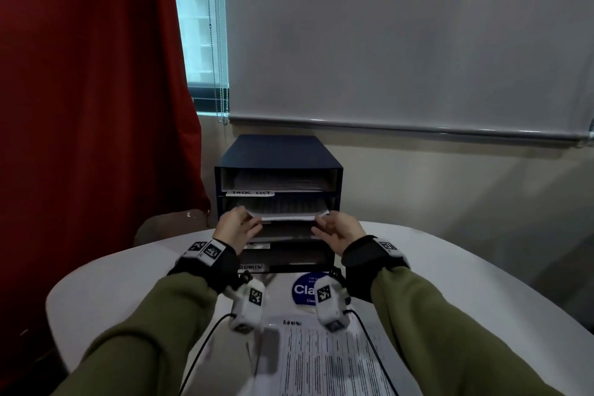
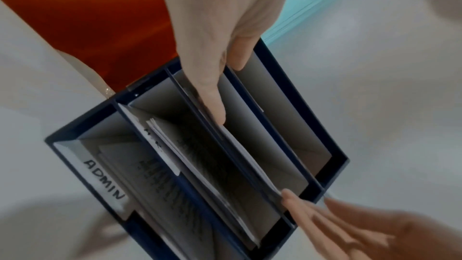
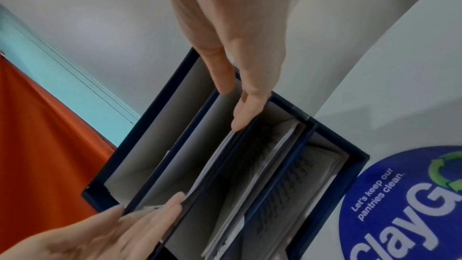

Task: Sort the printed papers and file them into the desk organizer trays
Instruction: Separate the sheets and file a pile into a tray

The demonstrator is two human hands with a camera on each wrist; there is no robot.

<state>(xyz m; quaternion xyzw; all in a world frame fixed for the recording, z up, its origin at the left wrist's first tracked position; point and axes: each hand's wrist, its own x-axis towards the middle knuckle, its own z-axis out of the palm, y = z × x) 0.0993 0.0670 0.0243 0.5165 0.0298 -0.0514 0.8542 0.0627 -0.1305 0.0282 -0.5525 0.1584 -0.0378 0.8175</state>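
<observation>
A dark blue desk organizer [image 1: 276, 151] with stacked trays stands at the far side of the white table. A stack of printed sheets [image 1: 289, 215] juts slightly from its second tray from the top. My left hand [image 1: 244, 219] touches the stack's left front corner with straight fingers [image 2: 212, 102]. My right hand [image 1: 328, 223] touches the right front corner the same way, fingers [image 3: 245, 106] flat against the edge. Lower trays hold papers [image 2: 160, 171] too; the bottom one is labelled ADMIN [image 2: 103, 179]. More printed papers [image 1: 328, 360] lie on the table under my forearms.
A round blue sticker [image 1: 303, 289] lies on the table in front of the organizer. A red curtain [image 1: 96, 90] hangs at the left, a grey roller blind [image 1: 401, 35] behind. A chair back [image 1: 167, 225] shows past the table's [image 1: 112, 283] rounded far-left edge.
</observation>
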